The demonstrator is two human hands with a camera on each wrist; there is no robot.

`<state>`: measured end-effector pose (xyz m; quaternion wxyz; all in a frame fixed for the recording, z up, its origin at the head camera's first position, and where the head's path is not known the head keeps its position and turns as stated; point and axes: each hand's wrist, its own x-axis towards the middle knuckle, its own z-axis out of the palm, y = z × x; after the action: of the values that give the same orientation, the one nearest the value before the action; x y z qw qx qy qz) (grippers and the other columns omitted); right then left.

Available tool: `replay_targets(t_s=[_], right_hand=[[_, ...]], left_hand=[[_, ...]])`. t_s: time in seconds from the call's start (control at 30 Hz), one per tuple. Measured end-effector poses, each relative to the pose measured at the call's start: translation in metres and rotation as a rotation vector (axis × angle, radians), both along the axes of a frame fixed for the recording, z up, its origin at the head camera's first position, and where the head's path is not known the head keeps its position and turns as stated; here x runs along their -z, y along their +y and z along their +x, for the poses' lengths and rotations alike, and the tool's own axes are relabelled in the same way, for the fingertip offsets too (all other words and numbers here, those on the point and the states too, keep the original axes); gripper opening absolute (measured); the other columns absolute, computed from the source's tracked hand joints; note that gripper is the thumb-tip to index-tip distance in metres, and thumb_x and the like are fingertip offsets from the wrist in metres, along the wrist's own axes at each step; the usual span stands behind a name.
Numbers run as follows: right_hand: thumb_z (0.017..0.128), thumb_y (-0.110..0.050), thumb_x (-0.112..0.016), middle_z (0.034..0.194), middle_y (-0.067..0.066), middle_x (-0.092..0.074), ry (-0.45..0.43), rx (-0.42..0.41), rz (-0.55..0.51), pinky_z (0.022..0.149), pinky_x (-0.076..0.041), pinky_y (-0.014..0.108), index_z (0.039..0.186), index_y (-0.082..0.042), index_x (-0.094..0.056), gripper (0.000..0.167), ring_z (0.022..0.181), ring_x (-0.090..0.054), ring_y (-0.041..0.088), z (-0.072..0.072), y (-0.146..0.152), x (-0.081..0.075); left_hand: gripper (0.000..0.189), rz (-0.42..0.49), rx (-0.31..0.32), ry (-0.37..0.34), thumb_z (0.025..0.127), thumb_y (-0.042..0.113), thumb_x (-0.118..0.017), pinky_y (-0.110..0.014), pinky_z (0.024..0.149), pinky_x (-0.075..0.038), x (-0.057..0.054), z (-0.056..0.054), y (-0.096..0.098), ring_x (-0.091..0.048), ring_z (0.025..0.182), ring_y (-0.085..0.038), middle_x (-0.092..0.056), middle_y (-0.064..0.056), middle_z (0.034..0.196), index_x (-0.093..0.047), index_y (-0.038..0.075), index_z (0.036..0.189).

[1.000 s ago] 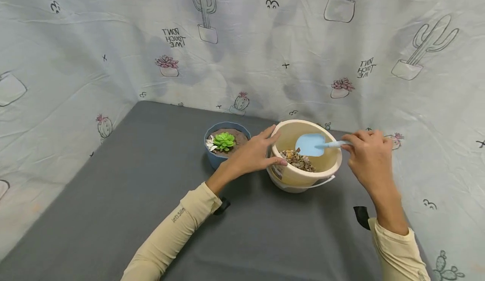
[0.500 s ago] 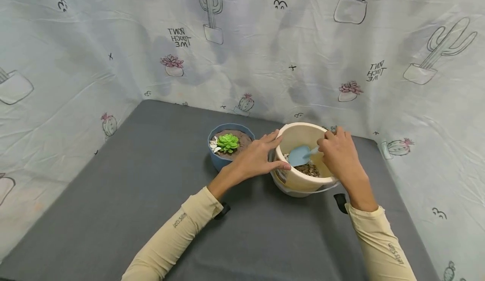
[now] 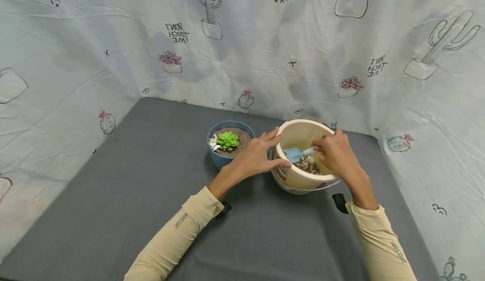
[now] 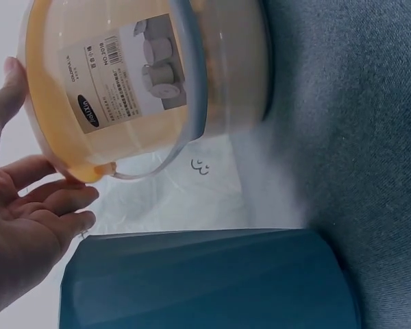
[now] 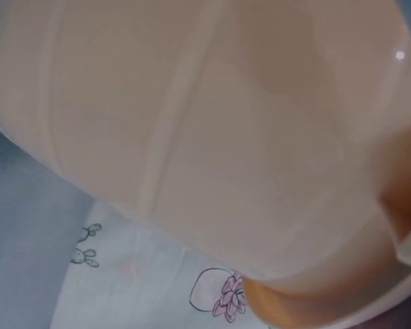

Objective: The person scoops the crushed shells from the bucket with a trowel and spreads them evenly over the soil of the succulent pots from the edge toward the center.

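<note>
In the head view a cream plastic bucket (image 3: 303,182) leans slightly, with a loose mix of brown and pale chips (image 3: 308,166) inside. My left hand (image 3: 255,155) spreads its thumb and fingers against the left rim. The left wrist view shows that hand (image 4: 31,233) at the rim, its thumb apart from the fingers, beside the labelled wall. My right hand (image 3: 337,152) reaches over the far right rim and grips the pale handle of a small blue shovel (image 3: 292,154). Its blade dips toward the chips at the inner left wall. Only the bucket's outer wall (image 5: 192,137) fills the right wrist view.
Close left of the bucket stands a blue pot (image 3: 219,161) holding a green succulent (image 3: 227,141), brown soil and white pieces (image 3: 214,142). Both stand on a grey table cloth (image 3: 170,159). A cactus-print curtain (image 3: 242,41) rises behind and at both sides.
The right hand has moved left and down into the bucket. The shovel blade went from above the chips to low against the left inner wall. The left hand kept its place on the rim.
</note>
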<state>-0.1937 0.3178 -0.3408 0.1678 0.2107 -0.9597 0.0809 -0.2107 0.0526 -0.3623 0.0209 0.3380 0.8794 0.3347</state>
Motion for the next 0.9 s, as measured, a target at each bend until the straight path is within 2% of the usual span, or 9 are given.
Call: replay_targets(t_s=[0.1, 0.37, 0.5, 0.6, 0.67, 0.7, 0.83, 0.87, 0.9], right_hand=[[0.088, -0.001, -0.075, 0.072, 0.016, -0.070, 0.021, 0.030, -0.045, 0.067, -0.035, 0.049, 0.084, -0.006, -0.080, 0.008, 0.066, -0.046, 0.035, 0.005, 0.001, -0.001], [0.085, 0.005, -0.078, 0.078, 0.022, -0.070, 0.188, 0.104, -0.188, 0.070, -0.036, 0.054, 0.089, 0.001, -0.081, 0.007, 0.068, -0.045, 0.038, 0.020, 0.015, -0.006], [0.087, 0.006, -0.076, 0.080, 0.023, -0.071, 0.184, 0.117, -0.239, 0.072, -0.035, 0.057, 0.091, 0.002, -0.081, 0.007, 0.072, -0.046, 0.040, 0.025, 0.021, -0.009], [0.088, 0.007, -0.075, 0.084, 0.025, -0.072, 0.177, 0.127, -0.275, 0.072, -0.033, 0.053, 0.094, 0.004, -0.081, 0.009, 0.074, -0.045, 0.039, 0.030, 0.023, -0.011], [0.087, 0.008, -0.075, 0.082, 0.025, -0.072, 0.186, 0.118, -0.285, 0.072, -0.031, 0.046, 0.095, 0.005, -0.081, 0.010, 0.073, -0.046, 0.038, 0.033, 0.026, -0.014], [0.087, 0.009, -0.075, 0.082, 0.025, -0.072, 0.189, 0.115, -0.291, 0.072, -0.029, 0.044, 0.095, 0.005, -0.081, 0.011, 0.072, -0.046, 0.037, 0.035, 0.028, -0.016], [0.087, 0.011, -0.074, 0.081, 0.027, -0.072, 0.203, 0.110, -0.301, 0.073, -0.027, 0.040, 0.095, 0.006, -0.081, 0.012, 0.070, -0.047, 0.037, 0.042, 0.033, -0.024], [0.088, 0.011, -0.073, 0.082, 0.027, -0.072, 0.199, 0.117, -0.307, 0.073, -0.027, 0.040, 0.096, 0.006, -0.081, 0.012, 0.072, -0.046, 0.037, 0.044, 0.034, -0.025], [0.089, 0.010, -0.072, 0.084, 0.028, -0.072, 0.193, 0.125, -0.311, 0.073, -0.027, 0.040, 0.096, 0.006, -0.081, 0.012, 0.073, -0.045, 0.036, 0.046, 0.035, -0.027]], left_hand=[[0.092, 0.037, -0.001, -0.008, 0.088, 0.052, -0.081, -0.062, 0.125, -0.034, 0.002, 0.000, 0.001, -0.033, 0.155, -0.047, -0.026, -0.009, 0.174, -0.042, 0.012, 0.161], [0.090, 0.080, -0.034, -0.022, 0.086, 0.050, -0.084, -0.064, 0.123, -0.036, 0.006, 0.002, 0.000, -0.033, 0.153, -0.052, -0.029, -0.007, 0.173, -0.045, 0.017, 0.160], [0.090, 0.098, -0.057, -0.001, 0.084, 0.051, -0.085, -0.063, 0.120, -0.040, 0.006, 0.005, -0.002, -0.037, 0.151, -0.053, -0.034, -0.008, 0.171, -0.048, 0.018, 0.159], [0.089, 0.106, -0.071, 0.023, 0.083, 0.052, -0.085, -0.061, 0.121, -0.041, 0.006, 0.007, -0.002, -0.041, 0.149, -0.053, -0.038, -0.009, 0.169, -0.050, 0.017, 0.157], [0.090, 0.117, -0.075, 0.034, 0.082, 0.051, -0.086, -0.056, 0.124, -0.038, 0.006, 0.008, -0.001, -0.056, 0.139, -0.048, -0.040, -0.011, 0.168, -0.051, 0.016, 0.157], [0.090, 0.123, -0.077, 0.034, 0.082, 0.051, -0.087, -0.055, 0.126, -0.036, 0.006, 0.008, 0.000, -0.057, 0.138, -0.047, -0.040, -0.011, 0.168, -0.051, 0.016, 0.157], [0.091, 0.126, -0.079, 0.009, 0.083, 0.051, -0.086, -0.055, 0.129, -0.030, 0.007, 0.010, 0.001, -0.054, 0.143, -0.044, -0.037, -0.009, 0.170, -0.047, 0.017, 0.159], [0.091, 0.121, -0.074, 0.004, 0.084, 0.051, -0.085, -0.056, 0.129, -0.029, 0.007, 0.010, 0.000, -0.048, 0.148, -0.044, -0.036, -0.008, 0.171, -0.046, 0.017, 0.160], [0.090, 0.114, -0.068, 0.005, 0.085, 0.051, -0.083, -0.058, 0.129, -0.030, 0.006, 0.010, -0.001, -0.037, 0.154, -0.046, -0.035, -0.008, 0.171, -0.046, 0.017, 0.160]])
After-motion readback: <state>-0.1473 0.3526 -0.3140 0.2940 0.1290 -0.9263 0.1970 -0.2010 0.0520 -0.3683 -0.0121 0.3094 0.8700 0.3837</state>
